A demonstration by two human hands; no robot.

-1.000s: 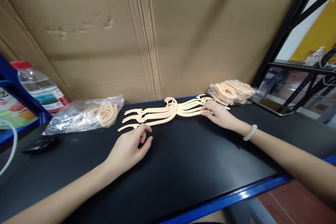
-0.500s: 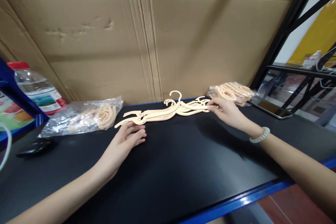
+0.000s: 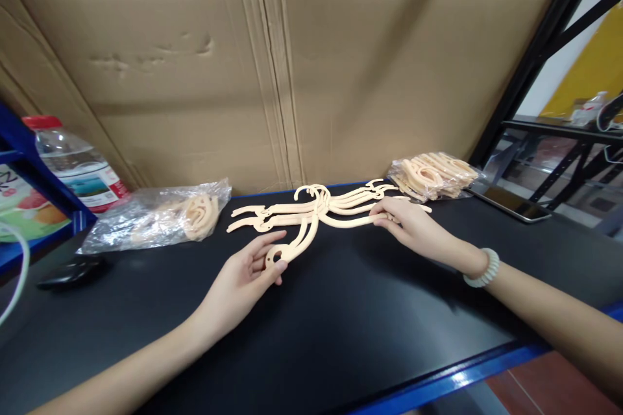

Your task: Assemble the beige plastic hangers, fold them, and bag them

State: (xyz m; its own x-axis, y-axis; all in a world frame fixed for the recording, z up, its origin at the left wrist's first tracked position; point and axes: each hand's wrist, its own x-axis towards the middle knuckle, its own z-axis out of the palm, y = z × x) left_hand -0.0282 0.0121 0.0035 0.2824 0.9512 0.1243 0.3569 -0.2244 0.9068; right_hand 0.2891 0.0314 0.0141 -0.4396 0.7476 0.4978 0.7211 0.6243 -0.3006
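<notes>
Our left hand now pinches the front hanger by one arm, newly folded toward us; our right hand grips its other arm, beside the other hangers on the table.

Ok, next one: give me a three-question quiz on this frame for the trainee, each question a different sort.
1. True or false: the left hand and right hand both hold the same hanger.
2. Where is the bracelet? A) left wrist B) right wrist C) both wrists
3. Fill in: the bottle has a ____ cap.

Key: 1 true; 2 B; 3 red
</notes>
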